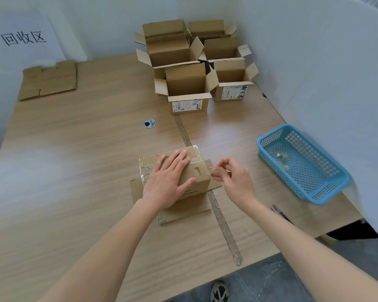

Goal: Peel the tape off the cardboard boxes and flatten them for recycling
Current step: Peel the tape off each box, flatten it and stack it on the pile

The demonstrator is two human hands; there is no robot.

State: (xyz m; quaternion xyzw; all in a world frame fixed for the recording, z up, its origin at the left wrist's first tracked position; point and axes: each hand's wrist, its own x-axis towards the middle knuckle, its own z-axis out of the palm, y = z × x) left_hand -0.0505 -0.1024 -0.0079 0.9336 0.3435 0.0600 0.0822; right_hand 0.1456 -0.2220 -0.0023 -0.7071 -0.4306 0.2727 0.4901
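Head view: you stand over the wooden table [74,171], and the taped box [175,171] sits near the front, just right of centre, upside down on its splayed flaps
Left hand: your left hand [169,178] lies flat on top of the box, fingers straight and spread, pressing it down and gripping nothing
Right hand: your right hand [231,177] is at the box's right edge, thumb and fingertips pinched on a loose end of the tape [214,170], the other fingers curled
Step in hand: looks like you're starting the peel off the right side of the box
How to do it well: keep that left palm heavy so the box can't slide; draw the strip low and steady along the seam, I'd say, so it comes off whole and doesn't tear the paper face
Box looks: plain brown cardboard with glossy clear tape over the far top edge and the left side, and a small torn mark on top beside your fingers
Blue basket: the blue basket [301,162] on the right holds a few tape scraps, the likely spot for this strip
Open boxes: the open boxes [194,66] wait in a cluster at the far side
Flattened cardboard: the flattened cardboard [49,80] lies far left, under a paper sign [24,38]
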